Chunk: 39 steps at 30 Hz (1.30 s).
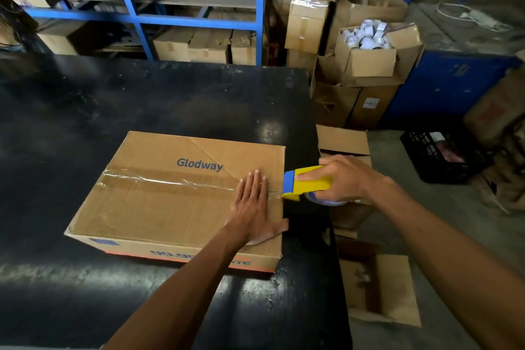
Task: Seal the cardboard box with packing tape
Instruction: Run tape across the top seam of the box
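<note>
A closed brown cardboard box (159,207) printed "Glodway" lies flat on the black table (85,111). A strip of clear packing tape (170,182) runs along its centre seam from the left edge to the right edge. My left hand (252,207) presses flat on the box top near the right end, fingers spread beside the tape. My right hand (343,179) grips a yellow and blue tape dispenser (308,182) held just past the box's right edge, its blade end touching that edge. The tape roll under the dispenser is mostly hidden by my hand.
Open cardboard boxes (377,287) stand on the floor right of the table. A box of tape rolls (369,48) tops a stack behind. Blue shelving (199,20) with cartons lines the back. A black crate (443,156) sits at far right.
</note>
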Each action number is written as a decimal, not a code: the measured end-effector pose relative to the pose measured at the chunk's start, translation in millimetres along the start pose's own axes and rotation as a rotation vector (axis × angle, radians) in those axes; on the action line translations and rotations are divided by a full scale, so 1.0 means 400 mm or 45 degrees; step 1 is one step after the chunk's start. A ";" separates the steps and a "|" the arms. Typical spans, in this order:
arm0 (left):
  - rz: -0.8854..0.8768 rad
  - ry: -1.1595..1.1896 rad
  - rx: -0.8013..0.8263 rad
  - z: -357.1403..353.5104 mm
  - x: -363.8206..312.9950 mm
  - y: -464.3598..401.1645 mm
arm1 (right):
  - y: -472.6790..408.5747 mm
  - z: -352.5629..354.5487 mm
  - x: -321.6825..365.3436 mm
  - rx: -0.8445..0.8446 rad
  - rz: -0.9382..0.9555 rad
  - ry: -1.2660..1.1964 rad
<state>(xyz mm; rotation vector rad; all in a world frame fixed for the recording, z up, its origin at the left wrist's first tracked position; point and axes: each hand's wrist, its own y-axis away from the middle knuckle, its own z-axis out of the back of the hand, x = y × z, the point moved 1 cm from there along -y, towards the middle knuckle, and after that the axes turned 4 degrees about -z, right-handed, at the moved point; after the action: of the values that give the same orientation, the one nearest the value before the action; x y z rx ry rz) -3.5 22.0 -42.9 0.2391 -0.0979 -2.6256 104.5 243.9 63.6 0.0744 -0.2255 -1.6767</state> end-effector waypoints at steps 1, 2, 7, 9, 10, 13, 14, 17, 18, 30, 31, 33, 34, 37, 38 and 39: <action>-0.010 0.006 0.006 -0.001 0.003 -0.001 | 0.015 0.002 -0.022 0.006 -0.008 -0.012; -0.016 0.007 0.012 -0.002 0.005 -0.001 | 0.030 0.003 -0.043 0.016 -0.018 -0.009; -0.033 -0.007 0.004 -0.008 0.009 -0.001 | 0.029 -0.048 -0.034 0.082 -0.028 0.142; -0.036 -0.013 -0.002 -0.008 0.008 -0.001 | 0.014 -0.079 -0.010 0.066 -0.028 0.192; -0.035 -0.019 -0.003 -0.007 0.008 -0.002 | 0.007 -0.089 -0.004 0.050 -0.033 0.207; -0.040 -0.049 0.011 -0.004 0.006 -0.003 | -0.004 -0.096 0.021 0.032 0.011 0.255; -0.040 -0.056 0.019 -0.005 0.006 -0.003 | -0.007 -0.094 0.028 0.031 0.036 0.265; -0.035 -0.047 0.026 -0.003 0.007 -0.005 | -0.005 -0.086 0.043 -0.002 0.062 0.289; -0.035 -0.034 0.028 -0.002 0.007 -0.006 | -0.002 -0.085 0.051 0.001 0.060 0.312; 0.456 0.296 -0.147 0.027 -0.052 -0.080 | 0.024 -0.104 0.068 -0.056 -0.158 0.266; 0.470 0.247 -0.115 0.020 -0.053 -0.085 | 0.029 -0.099 0.054 -0.089 -0.224 0.224; 0.456 0.221 -0.079 0.019 -0.048 -0.088 | 0.041 -0.092 0.027 -0.179 -0.356 0.087; 0.445 0.229 -0.072 0.019 -0.046 -0.088 | 0.049 -0.088 0.019 -0.238 -0.412 -0.019; 0.400 0.216 -0.071 0.019 -0.037 -0.079 | 0.063 -0.072 0.023 -0.459 -0.522 -0.300; 0.373 0.205 -0.058 0.017 -0.033 -0.073 | 0.062 -0.062 0.035 -0.501 -0.552 -0.351; 0.340 0.195 -0.040 0.014 -0.025 -0.066 | 0.058 -0.052 0.049 -0.532 -0.577 -0.386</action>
<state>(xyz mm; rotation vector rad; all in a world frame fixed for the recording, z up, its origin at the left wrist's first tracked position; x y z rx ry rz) -8.3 50.0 -38.8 0.3877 -0.0336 -2.3336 128.4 220.0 49.2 -0.4763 -0.0820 -2.1526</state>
